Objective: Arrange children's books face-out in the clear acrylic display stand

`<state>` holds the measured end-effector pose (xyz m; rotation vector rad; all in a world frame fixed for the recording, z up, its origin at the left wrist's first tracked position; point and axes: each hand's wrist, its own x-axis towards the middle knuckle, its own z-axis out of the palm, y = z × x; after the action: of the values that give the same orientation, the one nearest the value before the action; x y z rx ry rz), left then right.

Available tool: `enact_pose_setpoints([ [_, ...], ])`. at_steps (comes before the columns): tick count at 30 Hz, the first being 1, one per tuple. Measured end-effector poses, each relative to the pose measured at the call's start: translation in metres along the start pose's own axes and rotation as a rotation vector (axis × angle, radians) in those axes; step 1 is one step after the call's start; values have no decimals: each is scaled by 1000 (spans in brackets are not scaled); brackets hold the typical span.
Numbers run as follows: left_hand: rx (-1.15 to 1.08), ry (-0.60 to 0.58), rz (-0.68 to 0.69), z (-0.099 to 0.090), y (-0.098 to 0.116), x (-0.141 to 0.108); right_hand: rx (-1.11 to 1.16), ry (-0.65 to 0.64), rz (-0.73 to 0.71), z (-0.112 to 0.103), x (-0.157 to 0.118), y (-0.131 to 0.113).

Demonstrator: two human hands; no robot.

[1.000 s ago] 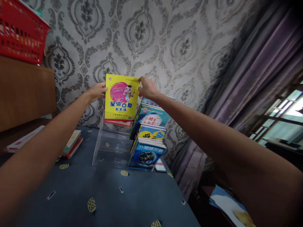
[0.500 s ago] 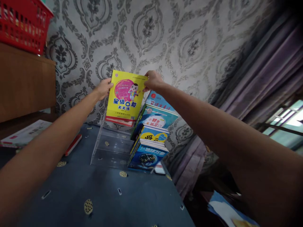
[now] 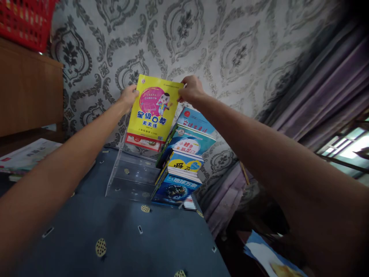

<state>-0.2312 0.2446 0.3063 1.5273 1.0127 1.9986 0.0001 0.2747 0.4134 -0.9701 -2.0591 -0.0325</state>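
Observation:
Both hands grip a yellow workbook (image 3: pixel 152 107) with a pink circle and a cartoon child on its cover. My left hand (image 3: pixel 129 97) pinches its left edge; my right hand (image 3: pixel 192 89) holds its upper right corner. The workbook stands nearly upright at the back of a clear tiered book rack (image 3: pixel 131 187), over the rack's left half. Whether its lower edge rests on the rack I cannot tell. On the rack's right half several books stand in steps, with a blue book with a globe picture (image 3: pixel 175 190) in front and a light blue book (image 3: pixel 191 121) at the back.
The rack stands on a dark blue patterned cloth (image 3: pixel 121 231) against a wallpapered wall (image 3: pixel 184 34). More books (image 3: pixel 31 154) lie at the left, partly behind my forearm. A red basket (image 3: pixel 25 23) sits on a wooden cabinet (image 3: pixel 29 84). Purple curtains (image 3: pixel 302 92) hang at the right.
The view has shifted slightly. Both hands still hold the workbook at the back of the rack, and it sits a little higher in the picture. The other books have stayed in place.

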Motion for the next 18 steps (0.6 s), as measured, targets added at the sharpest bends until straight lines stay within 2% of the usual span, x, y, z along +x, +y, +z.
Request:
enact_pose_setpoints([
  [4,111,21,-20,7,-1,-2,-99,-24,-35,-3,-1,12],
  [9,85,23,1,7,-6,-6,-319,-109,-130,-10,-2,17],
  [12,73,33,17,6,-9,-8,-391,-131,-124,-12,-8,11],
  [18,223,85,65,3,-14,-14,-428,-167,-59,-11,-26,2],
])
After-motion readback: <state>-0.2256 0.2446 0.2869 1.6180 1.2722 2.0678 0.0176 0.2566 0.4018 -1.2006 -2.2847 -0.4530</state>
